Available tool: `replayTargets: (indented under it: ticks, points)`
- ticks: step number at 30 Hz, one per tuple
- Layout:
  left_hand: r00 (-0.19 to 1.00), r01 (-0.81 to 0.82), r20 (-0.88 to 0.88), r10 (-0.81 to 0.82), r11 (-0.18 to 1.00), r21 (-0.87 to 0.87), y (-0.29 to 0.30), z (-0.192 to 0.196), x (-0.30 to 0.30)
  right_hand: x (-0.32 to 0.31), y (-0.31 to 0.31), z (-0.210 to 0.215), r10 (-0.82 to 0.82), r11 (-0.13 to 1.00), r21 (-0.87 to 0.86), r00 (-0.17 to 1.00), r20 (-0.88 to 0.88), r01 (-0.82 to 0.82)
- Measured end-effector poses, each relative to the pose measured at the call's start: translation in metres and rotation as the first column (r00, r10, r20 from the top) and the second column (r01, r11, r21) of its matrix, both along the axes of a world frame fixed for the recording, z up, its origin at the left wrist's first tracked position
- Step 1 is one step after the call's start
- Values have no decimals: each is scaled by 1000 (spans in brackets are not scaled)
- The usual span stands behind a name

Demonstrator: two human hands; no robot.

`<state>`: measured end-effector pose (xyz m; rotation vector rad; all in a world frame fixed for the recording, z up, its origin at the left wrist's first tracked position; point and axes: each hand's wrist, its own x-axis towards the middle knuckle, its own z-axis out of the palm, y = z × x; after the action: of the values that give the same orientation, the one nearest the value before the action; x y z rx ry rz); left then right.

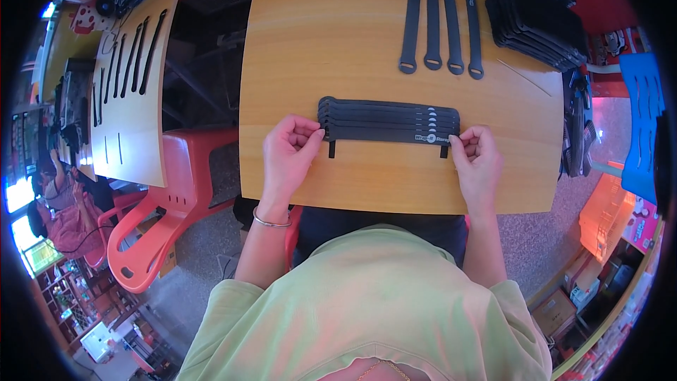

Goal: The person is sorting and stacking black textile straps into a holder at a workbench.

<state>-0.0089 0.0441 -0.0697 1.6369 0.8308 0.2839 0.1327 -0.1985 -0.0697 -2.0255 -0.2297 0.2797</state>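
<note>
A fanned stack of black hook-and-loop straps (pixel 388 121) lies crosswise on the wooden table in front of me, its slotted ends to the left and pale printing toward the right. At the left end, my left hand (pixel 292 148) pinches the straps between thumb and fingers. My right hand (pixel 478 160) pinches the opposite end the same way. Two short, narrow black strips stick out below the stack, a left strip (pixel 332 150) near my left thumb and a right strip (pixel 444 151) near my right thumb. How far they run under the straps is hidden.
Several loose straps (pixel 432 25) lie lengthwise at the far right of the table (pixel 303 63). Beyond them sits a pile of black straps (pixel 536 21), with a thin stick (pixel 524 77) nearby. Left stand a red plastic chair (pixel 180 176) and another table (pixel 134 141) with thin black strips. A person (pixel 74 215) sits far left.
</note>
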Motion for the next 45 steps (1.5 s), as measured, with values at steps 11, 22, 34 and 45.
replayTargets:
  ticks: [11,22,34,45]
  points:
    - [1000,3,0,-3,1000,24,0,-2,0,-1,1,0,-7,999,-40,999,41,8]
    - [1000,-3,19,2,998,65,-3,-5,0,-2,1,0,-3,999,-51,995,104,8]
    - [906,263,-52,-419,465,845,-22,25,9,0,1,-3,-12,1000,-1,991,135,13]
    - [649,658,-413,-639,199,726,-53,27,36,0,-5,-5,27,999,40,994,108,-32]
